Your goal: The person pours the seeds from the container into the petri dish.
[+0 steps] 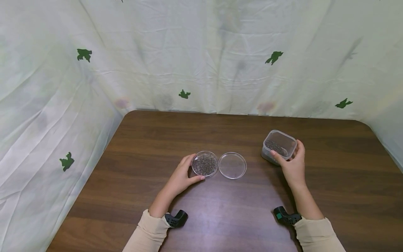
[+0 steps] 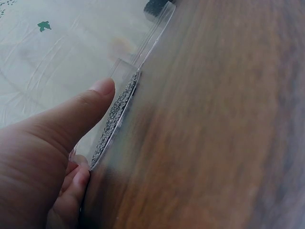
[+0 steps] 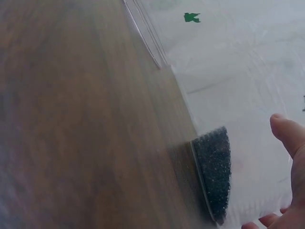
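Note:
A round clear petri dish [image 1: 205,164] holds a layer of grey-black granules. My left hand [image 1: 182,177] grips it from the left, thumb on the near side and fingers at the far side. In the left wrist view the thumb [image 2: 102,88] lies against the dish's clear wall. Just right of the dish lies a clear round lid [image 1: 232,166] with nothing in it. Farther right, my right hand [image 1: 292,166] grips a rectangular clear plastic container [image 1: 267,156] by its right side. Dark granules [image 3: 212,174] are heaped unevenly inside that container.
Everything stands on a brown wood-grain table [image 1: 151,140]. A pale fabric curtain [image 1: 201,63] with green leaf-shaped patches borders its back and sides. Black wrist devices [image 1: 177,219] sit at both cuffs.

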Action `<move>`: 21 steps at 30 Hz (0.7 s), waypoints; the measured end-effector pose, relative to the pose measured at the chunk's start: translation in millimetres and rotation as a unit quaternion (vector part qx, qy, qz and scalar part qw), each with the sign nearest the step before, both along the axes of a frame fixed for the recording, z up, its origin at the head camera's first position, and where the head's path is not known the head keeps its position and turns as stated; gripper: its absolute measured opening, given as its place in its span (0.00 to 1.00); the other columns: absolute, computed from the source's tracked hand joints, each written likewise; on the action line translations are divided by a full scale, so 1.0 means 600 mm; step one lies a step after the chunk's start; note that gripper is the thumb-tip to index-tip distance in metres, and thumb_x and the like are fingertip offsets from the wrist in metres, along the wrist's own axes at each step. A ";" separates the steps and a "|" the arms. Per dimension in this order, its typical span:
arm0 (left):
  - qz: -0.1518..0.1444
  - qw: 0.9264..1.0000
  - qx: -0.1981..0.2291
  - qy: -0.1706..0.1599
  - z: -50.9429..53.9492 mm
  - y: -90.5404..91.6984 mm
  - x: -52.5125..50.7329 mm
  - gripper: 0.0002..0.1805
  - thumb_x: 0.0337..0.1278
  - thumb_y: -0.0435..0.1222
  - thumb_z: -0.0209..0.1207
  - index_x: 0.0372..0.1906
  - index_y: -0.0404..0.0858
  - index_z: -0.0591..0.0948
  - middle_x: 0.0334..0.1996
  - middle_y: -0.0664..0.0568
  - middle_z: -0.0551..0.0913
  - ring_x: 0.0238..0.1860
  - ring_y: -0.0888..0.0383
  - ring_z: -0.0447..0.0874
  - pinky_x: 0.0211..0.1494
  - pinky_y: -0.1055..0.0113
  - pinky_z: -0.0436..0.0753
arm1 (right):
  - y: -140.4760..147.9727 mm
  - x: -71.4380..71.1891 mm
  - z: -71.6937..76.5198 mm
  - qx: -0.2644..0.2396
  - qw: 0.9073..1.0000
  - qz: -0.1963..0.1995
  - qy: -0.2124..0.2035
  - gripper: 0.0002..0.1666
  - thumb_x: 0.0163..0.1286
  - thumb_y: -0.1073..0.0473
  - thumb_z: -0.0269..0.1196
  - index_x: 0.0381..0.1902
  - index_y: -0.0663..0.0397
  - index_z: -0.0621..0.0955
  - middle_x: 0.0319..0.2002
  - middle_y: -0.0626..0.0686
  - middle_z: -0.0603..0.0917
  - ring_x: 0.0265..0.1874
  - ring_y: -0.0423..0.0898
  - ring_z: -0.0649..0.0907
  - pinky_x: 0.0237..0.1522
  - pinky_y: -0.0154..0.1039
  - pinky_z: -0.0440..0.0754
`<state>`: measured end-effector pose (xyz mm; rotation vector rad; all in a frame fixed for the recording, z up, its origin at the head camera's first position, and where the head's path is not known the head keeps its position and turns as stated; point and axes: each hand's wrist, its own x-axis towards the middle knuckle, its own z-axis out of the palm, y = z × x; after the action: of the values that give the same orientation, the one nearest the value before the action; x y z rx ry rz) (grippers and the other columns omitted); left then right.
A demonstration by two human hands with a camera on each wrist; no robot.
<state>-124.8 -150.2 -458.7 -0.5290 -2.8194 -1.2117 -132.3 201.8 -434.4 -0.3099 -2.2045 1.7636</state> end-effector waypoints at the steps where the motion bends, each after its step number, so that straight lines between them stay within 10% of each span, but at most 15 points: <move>1: 0.000 1.000 0.000 0.000 0.000 0.000 0.000 0.47 0.37 0.46 0.70 0.64 0.33 0.61 0.59 0.40 0.64 0.60 0.48 0.61 0.62 0.55 0.60 | 0.001 -0.001 -0.003 0.001 1.000 0.001 -0.003 0.56 0.51 0.59 0.69 0.68 0.55 0.46 0.64 0.57 0.58 0.61 0.50 0.60 0.60 0.50 0.58; 11: 0.000 1.000 0.005 0.003 -0.001 0.000 0.000 0.47 0.36 0.46 0.70 0.64 0.33 0.62 0.59 0.40 0.64 0.60 0.48 0.61 0.61 0.54 0.61 | 0.002 -0.002 -0.006 0.005 0.998 -0.033 0.056 0.57 0.50 0.61 0.69 0.69 0.53 0.46 0.68 0.53 0.48 0.65 0.43 0.49 0.64 0.38 0.47; 21: 0.000 1.000 0.005 0.005 -0.001 0.001 0.000 0.47 0.36 0.45 0.70 0.63 0.32 0.62 0.58 0.40 0.65 0.60 0.48 0.62 0.61 0.54 0.61 | -0.034 0.025 0.054 0.003 0.980 -0.014 0.201 0.53 0.47 0.73 0.67 0.66 0.64 0.49 0.66 0.54 0.51 0.66 0.44 0.49 0.64 0.37 0.45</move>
<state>-125.1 -149.8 -459.4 -0.5334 -2.8034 -1.2193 -117.1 181.3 -402.2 0.0195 -1.9064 1.6342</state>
